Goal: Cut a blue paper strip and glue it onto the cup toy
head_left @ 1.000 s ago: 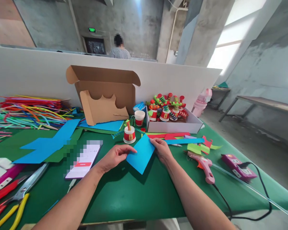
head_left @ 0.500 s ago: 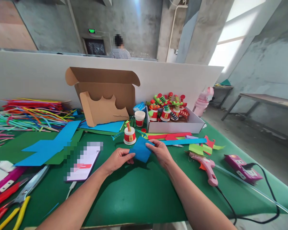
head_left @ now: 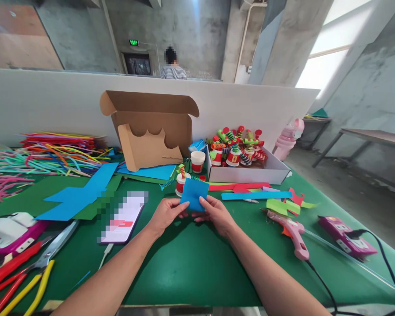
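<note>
A small square of blue paper (head_left: 195, 193) is held up over the table between my two hands. My left hand (head_left: 167, 214) pinches its lower left corner, thumb in front. On the lower right, my right hand (head_left: 217, 215) grips it the same way, with fingers behind the sheet. Just beyond the paper stands a decorated paper cup figure (head_left: 180, 184) with springy folded arms, partly hidden by the sheet. Behind that is a plain red-and-white paper cup (head_left: 198, 161).
A white box (head_left: 250, 174) of finished cup figures stands at back right. Right: pink glue gun (head_left: 292, 230), purple power strip (head_left: 345, 237), paper strips (head_left: 256, 195). Left: phone (head_left: 123, 219), scissors (head_left: 49, 254), blue paper (head_left: 75, 197), pipe cleaners (head_left: 59, 153). Behind stands a cardboard box (head_left: 151, 123).
The blue paper has turned from tilted to nearly upright and square. My right hand has slid from its upper right edge to the lower right corner. The view has shifted slightly left.
</note>
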Demonstrator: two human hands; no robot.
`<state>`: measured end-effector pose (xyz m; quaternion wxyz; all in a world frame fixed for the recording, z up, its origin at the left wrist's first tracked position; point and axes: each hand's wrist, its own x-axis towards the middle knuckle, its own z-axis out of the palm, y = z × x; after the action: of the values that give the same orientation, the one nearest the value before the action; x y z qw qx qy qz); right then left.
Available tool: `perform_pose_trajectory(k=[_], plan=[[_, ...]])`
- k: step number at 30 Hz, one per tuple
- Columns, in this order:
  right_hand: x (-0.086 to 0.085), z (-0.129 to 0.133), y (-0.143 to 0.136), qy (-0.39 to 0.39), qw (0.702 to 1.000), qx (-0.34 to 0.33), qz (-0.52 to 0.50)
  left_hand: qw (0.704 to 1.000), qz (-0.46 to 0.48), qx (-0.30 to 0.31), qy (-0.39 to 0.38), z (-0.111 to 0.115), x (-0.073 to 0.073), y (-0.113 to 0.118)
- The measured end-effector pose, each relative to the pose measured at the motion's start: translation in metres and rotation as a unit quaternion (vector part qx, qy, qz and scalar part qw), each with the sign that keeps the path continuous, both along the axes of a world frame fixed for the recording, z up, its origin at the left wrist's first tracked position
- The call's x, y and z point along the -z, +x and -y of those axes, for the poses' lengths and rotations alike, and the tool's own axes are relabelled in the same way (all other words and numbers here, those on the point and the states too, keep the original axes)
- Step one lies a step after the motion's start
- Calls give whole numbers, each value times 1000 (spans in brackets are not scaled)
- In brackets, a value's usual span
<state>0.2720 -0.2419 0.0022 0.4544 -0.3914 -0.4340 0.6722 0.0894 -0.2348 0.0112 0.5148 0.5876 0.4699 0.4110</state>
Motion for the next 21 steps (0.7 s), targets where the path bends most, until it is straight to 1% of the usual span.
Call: perform_pose_trajectory(k=[3,7,10,15,18,21], plan=[[3,-2,0,14,1000,13,-2,1000,7,18,-11,1,2,1],[2,-3,0,30,999,24,-5,998,43,27,-24,1,3,1],[1,-2,-2,44,998,36,4,995,92,18,-44,1,2,2],[2,-3,-5,79,995,56,38,978,176,-12,-113,0,-1,1],[0,-1,-4,110,990,48,75,970,202,-20,-134,-1,-1,0],[-8,2,0,164,979,25,120,970,200,-22,-134,-2,-1,-1]])
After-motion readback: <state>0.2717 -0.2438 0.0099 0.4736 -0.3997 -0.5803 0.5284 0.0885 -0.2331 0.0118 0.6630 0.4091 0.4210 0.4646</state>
